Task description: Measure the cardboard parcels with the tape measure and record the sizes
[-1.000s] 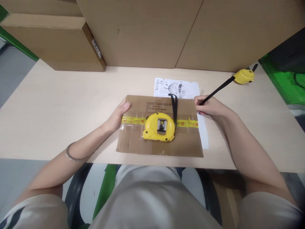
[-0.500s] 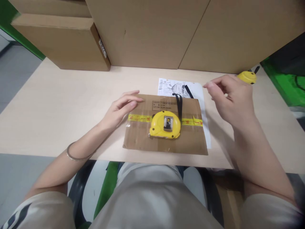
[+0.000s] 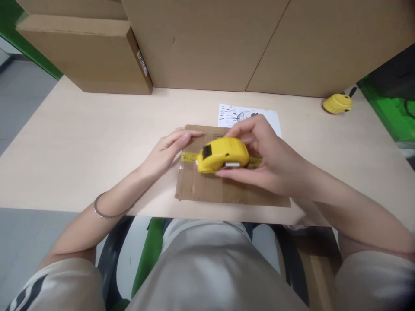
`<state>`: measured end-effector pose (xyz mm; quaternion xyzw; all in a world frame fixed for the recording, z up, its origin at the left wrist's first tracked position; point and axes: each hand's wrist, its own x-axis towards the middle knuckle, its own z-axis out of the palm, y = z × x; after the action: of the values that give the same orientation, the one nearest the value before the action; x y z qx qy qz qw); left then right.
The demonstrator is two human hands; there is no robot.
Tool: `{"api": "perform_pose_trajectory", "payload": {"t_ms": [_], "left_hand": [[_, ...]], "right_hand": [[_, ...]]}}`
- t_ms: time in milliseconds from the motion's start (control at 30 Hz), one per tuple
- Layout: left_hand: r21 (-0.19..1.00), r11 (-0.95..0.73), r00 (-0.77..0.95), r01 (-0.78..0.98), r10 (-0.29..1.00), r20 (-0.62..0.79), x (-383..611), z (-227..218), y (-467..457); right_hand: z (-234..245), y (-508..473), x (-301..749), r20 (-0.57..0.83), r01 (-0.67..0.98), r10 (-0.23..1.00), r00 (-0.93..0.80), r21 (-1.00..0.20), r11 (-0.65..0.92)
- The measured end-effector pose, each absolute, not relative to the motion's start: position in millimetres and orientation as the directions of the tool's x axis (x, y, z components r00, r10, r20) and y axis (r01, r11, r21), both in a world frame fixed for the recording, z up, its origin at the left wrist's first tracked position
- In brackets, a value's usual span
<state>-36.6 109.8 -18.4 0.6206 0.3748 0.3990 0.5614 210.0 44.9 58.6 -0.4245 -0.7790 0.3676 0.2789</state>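
Note:
My right hand (image 3: 264,157) grips a yellow tape measure (image 3: 223,153) between thumb and fingers, tipped on its side above the cardboard packet. The brown cardboard packet (image 3: 207,188) lies flat on the table, with a strip of yellow printed tape (image 3: 188,156) across it. At the packet's left edge rests my left hand (image 3: 171,147), its fingers stretched out and the fingertips on the top left corner. Beyond the packet a white sheet with black pen marks (image 3: 231,113) sticks out, partly covered by the packet and my right hand.
A second yellow tape measure (image 3: 337,103) sits at the far right of the table (image 3: 81,142). Large cardboard panels (image 3: 207,47) stand along the back, with a brown carton (image 3: 81,56) at the back left. The table's front edge runs close to my body.
My right hand has come left and down, closed on the tape measure lying on the packet and turned it onto its side. My left hand remains at the packet's left edge.

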Motion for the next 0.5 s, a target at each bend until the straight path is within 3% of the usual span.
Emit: {"api": "perform_pose_trajectory", "payload": {"t_ms": [167, 300, 400, 500], "left_hand": [[0.982, 0.036, 0.414, -0.184, 0.909, 0.045, -34, -29, 114], [0.992, -0.103, 0.454, -0.077, 0.882, 0.127, -42, -34, 121], [0.960, -0.269, 0.523, 0.076, 0.831, 0.191, -49, -32, 123], [0.934, -0.337, 0.565, 0.119, 0.796, 0.215, -52, -26, 122]], "right_hand": [[77, 63, 174, 0.093, 0.628, 0.827, -0.554, -0.606, 0.489], [76, 67, 167, 0.128, 0.675, 0.789, -0.601, -0.448, 0.587], [69, 60, 190, 0.190, 0.693, 0.817, -0.544, -0.447, 0.565], [62, 47, 234, 0.241, 0.716, 0.889, -0.390, -0.527, 0.457]]}}
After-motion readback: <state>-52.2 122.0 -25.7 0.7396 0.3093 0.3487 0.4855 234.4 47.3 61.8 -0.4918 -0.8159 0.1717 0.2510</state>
